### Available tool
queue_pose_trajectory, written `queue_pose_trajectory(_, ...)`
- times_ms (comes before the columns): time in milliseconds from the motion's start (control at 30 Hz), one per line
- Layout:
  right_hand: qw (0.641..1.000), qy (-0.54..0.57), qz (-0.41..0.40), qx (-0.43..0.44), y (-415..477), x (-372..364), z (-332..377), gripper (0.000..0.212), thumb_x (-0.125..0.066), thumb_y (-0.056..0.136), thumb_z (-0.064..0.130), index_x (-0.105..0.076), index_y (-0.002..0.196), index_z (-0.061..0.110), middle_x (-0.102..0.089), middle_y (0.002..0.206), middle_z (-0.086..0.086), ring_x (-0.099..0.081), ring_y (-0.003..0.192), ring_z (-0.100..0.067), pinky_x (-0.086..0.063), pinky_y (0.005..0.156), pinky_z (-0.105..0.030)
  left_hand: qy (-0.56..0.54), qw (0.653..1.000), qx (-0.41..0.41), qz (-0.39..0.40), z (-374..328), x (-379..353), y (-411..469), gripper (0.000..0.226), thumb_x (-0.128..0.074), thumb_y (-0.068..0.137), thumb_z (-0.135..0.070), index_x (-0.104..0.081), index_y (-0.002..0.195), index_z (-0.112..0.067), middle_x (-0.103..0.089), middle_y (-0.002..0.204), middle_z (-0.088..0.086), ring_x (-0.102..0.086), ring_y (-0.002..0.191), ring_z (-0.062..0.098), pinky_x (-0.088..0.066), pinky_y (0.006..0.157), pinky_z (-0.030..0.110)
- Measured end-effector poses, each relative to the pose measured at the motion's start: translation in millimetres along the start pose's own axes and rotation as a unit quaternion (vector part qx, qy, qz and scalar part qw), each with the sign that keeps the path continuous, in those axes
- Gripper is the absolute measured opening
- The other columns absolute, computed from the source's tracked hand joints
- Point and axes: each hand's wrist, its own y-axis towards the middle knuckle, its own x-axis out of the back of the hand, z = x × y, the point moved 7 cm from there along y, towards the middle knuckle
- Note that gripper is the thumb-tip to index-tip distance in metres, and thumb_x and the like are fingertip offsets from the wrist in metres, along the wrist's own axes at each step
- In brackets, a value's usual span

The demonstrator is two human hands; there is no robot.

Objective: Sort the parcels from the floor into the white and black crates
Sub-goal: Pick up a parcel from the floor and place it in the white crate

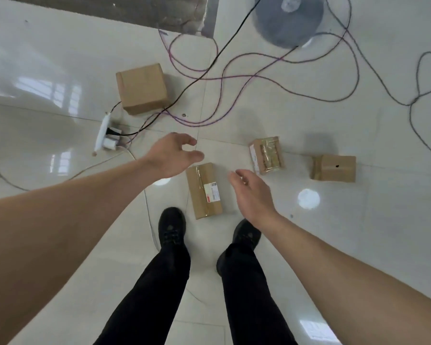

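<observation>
Floor [47, 58] of pale glossy tile fills the view, with a person's two bare arms reaching down over it. At the left a white power strip [104, 135] lies with plugs in it. Just beyond it, farther off, stands a plain cardboard box [142, 88], the largest one here. A black cable [197, 78] and thin purple cables [234, 75] run from beside the box and loop across the far floor. The left hand [171, 155] is released, fingers spread and loosely curved, grasping nothing. It hangs over the far left corner of a long parcel [203, 190], and I cannot tell whether it touches. That parcel lies flat on the floor at centre, taped along its length, with a white label on its right side. Its near end lies between two black shoes [172, 226]. The right hand [253, 195] is also released and empty, fingers relaxed, just right of the parcel and apart from it. Farther right lies a small taped parcel [266, 155], glossy with tape. Right of that, apart from it, sits a holed parcel [334, 168] with a small dark hole in its top. A round grey base [288, 21] stands at the far right.
</observation>
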Motion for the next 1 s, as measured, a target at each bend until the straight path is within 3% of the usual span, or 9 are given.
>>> queue_pose_trajectory(167, 0.99, 0.063, 0.008, -0.125, 62, -81, -105, 0.055, -0.046, 0.1, 0.053, -0.054, 0.142, 0.018, -0.06, 0.13, 0.004, -0.054, 0.115, -0.017, -0.038, 0.083, -0.029, 0.026, 0.998, 0.033, 0.039, 66, -66, 82, 0.056, -0.067, 0.091, -0.041, -0.054, 0.142, -0.024, -0.053, 0.142, 0.002, -0.052, 0.126, 0.024, -0.037, 0.094, 0.026)
queue_pose_trajectory(333, 0.96, 0.128, -0.004, -0.251, 110, -144, -193, 0.064, -0.045, 0.102, 0.055, -0.038, 0.154, 0.018, -0.052, 0.125, 0.001, -0.048, 0.112, -0.022, -0.04, 0.096, -0.038, 0.068, 0.994, 0.027, 0.076, 114, -133, 149, 0.072, -0.067, 0.084, -0.045, -0.045, 0.149, -0.022, -0.044, 0.151, 0.002, -0.05, 0.131, 0.026, -0.039, 0.095, 0.027)
queue_pose_trajectory(433, 0.932, 0.181, -0.019, -0.314, 132, -177, -229, 0.078, -0.047, 0.096, 0.063, -0.025, 0.16, 0.025, -0.048, 0.147, -0.002, -0.048, 0.126, -0.028, -0.044, 0.108, -0.054, 0.076, 0.993, 0.02, 0.09, 133, -167, 181, 0.059, -0.067, 0.088, -0.031, -0.05, 0.143, -0.021, -0.047, 0.145, 0.002, -0.054, 0.113, 0.022, -0.042, 0.086, 0.028)
queue_pose_trajectory(500, 0.914, 0.22, -0.021, -0.339, 145, -193, -243, 0.069, -0.048, 0.097, 0.06, -0.031, 0.155, 0.027, -0.052, 0.136, 0.003, -0.049, 0.117, -0.023, -0.047, 0.106, -0.056, 0.102, 0.99, 0.001, 0.098, 143, -184, 197, 0.056, -0.066, 0.087, -0.028, -0.05, 0.14, -0.022, -0.049, 0.14, 0.002, -0.051, 0.105, 0.019, -0.043, 0.084, 0.029)
queue_pose_trajectory(600, 0.9, 0.26, -0.045, -0.346, 157, -200, -244, 0.049, -0.05, 0.094, 0.052, -0.048, 0.133, 0.022, -0.06, 0.11, 0.011, -0.057, 0.102, -0.019, -0.054, 0.098, -0.054, 0.148, 0.983, -0.001, 0.108, 156, -199, 211, 0.072, -0.064, 0.087, -0.03, -0.034, 0.152, -0.023, -0.044, 0.144, 0.005, -0.048, 0.118, 0.024, -0.043, 0.091, 0.034)
queue_pose_trajectory(667, 0.902, 0.269, -0.077, -0.329, 161, -192, -237, 0.067, -0.053, 0.085, 0.053, -0.045, 0.143, 0.021, -0.064, 0.123, 0.006, -0.058, 0.112, -0.022, -0.05, 0.103, -0.051, 0.141, 0.986, 0.033, 0.087, 161, -195, 213, 0.075, -0.062, 0.087, -0.028, -0.027, 0.154, -0.023, -0.039, 0.146, 0.009, -0.048, 0.122, 0.032, -0.043, 0.089, 0.036)
queue_pose_trajectory(767, 0.914, 0.255, -0.13, -0.287, 158, -162, -219, 0.087, -0.064, 0.083, 0.047, -0.028, 0.158, 0.02, -0.056, 0.136, 0.0, -0.056, 0.12, -0.026, -0.047, 0.104, -0.045, 0.075, 0.991, 0.096, 0.06, 166, -178, 201, 0.069, -0.06, 0.09, -0.025, -0.031, 0.152, -0.023, -0.036, 0.143, 0.01, -0.051, 0.108, 0.032, -0.042, 0.08, 0.035)
queue_pose_trajectory(867, 0.916, 0.259, -0.161, -0.261, 144, -128, -193, 0.078, -0.063, 0.065, 0.052, -0.054, 0.135, 0.019, -0.061, 0.126, -0.004, -0.06, 0.107, -0.025, -0.052, 0.088, -0.041, -0.023, 0.988, 0.148, 0.031, 162, -153, 176, 0.046, -0.061, 0.089, -0.026, -0.043, 0.13, -0.018, -0.049, 0.126, 0.011, -0.056, 0.1, 0.029, -0.045, 0.072, 0.036)
queue_pose_trajectory(1000, 0.904, 0.306, -0.192, -0.227, 116, -84, -151, 0.059, -0.061, 0.073, 0.054, -0.054, 0.12, 0.018, -0.063, 0.112, -0.003, -0.061, 0.098, -0.019, -0.052, 0.084, -0.039, -0.14, 0.972, 0.188, -0.028, 140, -117, 128, 0.039, -0.049, 0.1, -0.045, -0.042, 0.121, -0.013, -0.053, 0.103, 0.003, -0.051, 0.087, 0.02, -0.049, 0.083, 0.044)
